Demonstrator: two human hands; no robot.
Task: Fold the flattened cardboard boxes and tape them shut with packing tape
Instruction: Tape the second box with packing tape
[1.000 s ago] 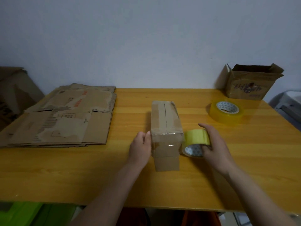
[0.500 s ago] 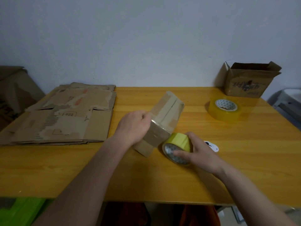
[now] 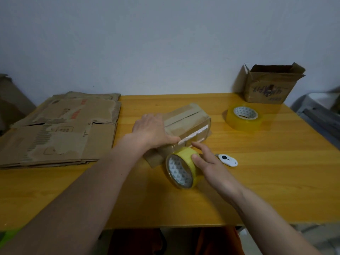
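Head view: left hand [image 3: 152,130] flat on taped box [image 3: 185,124], right hand [image 3: 207,162] gripping tape roll [image 3: 181,167], print unreadable.

Single head cam, looks fwd and down, close over table [image 3: 257,181].

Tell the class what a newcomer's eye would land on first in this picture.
At the middle of the table, the left hand presses on a small cardboard box while the right hand holds a yellow tape roll against it. A stack of flattened cardboard lies at the left.
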